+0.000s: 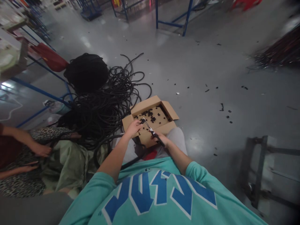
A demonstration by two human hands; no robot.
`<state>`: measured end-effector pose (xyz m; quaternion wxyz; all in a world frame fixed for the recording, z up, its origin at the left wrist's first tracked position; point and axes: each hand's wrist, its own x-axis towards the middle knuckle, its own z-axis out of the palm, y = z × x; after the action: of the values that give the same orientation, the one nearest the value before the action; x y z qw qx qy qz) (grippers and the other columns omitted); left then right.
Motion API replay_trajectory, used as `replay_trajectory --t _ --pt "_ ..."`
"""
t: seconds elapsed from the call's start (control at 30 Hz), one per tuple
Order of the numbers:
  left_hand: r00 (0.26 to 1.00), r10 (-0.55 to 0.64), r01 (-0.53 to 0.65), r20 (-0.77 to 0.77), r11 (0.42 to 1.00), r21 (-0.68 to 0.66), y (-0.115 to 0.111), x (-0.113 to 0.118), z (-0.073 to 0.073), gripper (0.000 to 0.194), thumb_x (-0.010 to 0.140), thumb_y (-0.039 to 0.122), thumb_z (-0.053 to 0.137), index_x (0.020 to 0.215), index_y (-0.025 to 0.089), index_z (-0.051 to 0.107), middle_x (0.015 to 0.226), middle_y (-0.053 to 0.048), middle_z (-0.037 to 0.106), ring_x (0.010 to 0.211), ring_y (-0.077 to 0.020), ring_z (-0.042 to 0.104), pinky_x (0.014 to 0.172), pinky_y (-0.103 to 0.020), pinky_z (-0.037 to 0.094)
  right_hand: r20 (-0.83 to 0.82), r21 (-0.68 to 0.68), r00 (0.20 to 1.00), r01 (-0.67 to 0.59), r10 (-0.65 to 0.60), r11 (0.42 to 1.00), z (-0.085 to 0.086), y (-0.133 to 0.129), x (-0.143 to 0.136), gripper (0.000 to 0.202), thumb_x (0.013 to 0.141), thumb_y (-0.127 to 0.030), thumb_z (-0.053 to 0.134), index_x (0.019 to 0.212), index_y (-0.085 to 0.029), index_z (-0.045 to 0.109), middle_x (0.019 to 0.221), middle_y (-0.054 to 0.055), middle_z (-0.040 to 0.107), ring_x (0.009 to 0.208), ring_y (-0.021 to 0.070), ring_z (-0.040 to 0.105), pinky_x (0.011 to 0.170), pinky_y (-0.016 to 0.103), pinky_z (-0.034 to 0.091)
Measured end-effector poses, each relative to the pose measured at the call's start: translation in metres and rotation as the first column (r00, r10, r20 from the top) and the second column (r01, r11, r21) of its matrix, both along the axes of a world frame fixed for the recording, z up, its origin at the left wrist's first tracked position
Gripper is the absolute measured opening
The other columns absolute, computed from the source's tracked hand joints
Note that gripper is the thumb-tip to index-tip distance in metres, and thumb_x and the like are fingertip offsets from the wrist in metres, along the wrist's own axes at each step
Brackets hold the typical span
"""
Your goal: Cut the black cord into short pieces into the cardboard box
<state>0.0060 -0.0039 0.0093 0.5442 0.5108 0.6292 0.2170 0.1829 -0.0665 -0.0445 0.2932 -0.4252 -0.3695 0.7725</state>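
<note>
My right hand is closed round the black handles of a pair of scissors. The blades point up and left over an open cardboard box. My left hand grips the end of a black cord beside the scissor tips. Whether the blades touch the cord I cannot tell. Several small black cut pieces lie scattered on the bottom of the box. The box stands between my knees.
A big tangle of black cord and a round black bundle lie at left. A co-worker's hand is at far left. Black scraps dot the floor. A metal frame stands at right, blue-legged tables at the back.
</note>
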Motion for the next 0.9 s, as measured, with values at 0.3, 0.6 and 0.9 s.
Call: replay_trajectory --t 0.3,0.6,0.9 --pt "0.996 -0.089 0.089 0.027 0.996 -0.016 -0.003 -0.005 0.002 0.023 0.063 0.023 0.059 0.082 0.012 0.051 0.046 0.005 0.051 0.040 -0.0057 0.046 0.041 -0.018 0.035 0.013 0.069 0.998 -0.061 0.060 0.996 0.002 0.002 0.001 0.065 0.049 -0.009 0.052 0.113 -0.019 0.047 0.067 -0.003 0.054 0.066 0.0112 0.049 0.060 0.022 0.036" --pt "0.998 -0.058 0.059 0.030 0.996 -0.068 -0.007 0.000 -0.003 0.021 0.066 0.017 0.057 0.085 0.011 0.055 0.051 0.002 0.054 0.040 -0.0046 0.046 0.041 -0.017 0.033 0.062 0.063 0.996 -0.071 0.067 0.995 0.005 0.002 0.000 0.065 0.049 -0.009 0.051 0.112 -0.021 0.048 0.067 -0.003 0.054 0.062 0.0112 0.049 0.056 0.022 0.035" --pt "0.999 -0.033 0.034 0.016 0.997 -0.066 -0.007 0.002 -0.002 0.016 0.069 0.011 0.052 0.085 0.009 0.056 0.054 0.001 0.055 0.037 -0.0027 0.042 0.038 -0.016 0.032 -0.015 0.030 0.999 -0.049 0.050 0.998 -0.008 0.003 -0.004 0.063 0.046 -0.013 0.050 0.108 -0.014 0.049 0.045 -0.010 0.043 0.040 0.0056 0.036 0.041 0.018 0.027"
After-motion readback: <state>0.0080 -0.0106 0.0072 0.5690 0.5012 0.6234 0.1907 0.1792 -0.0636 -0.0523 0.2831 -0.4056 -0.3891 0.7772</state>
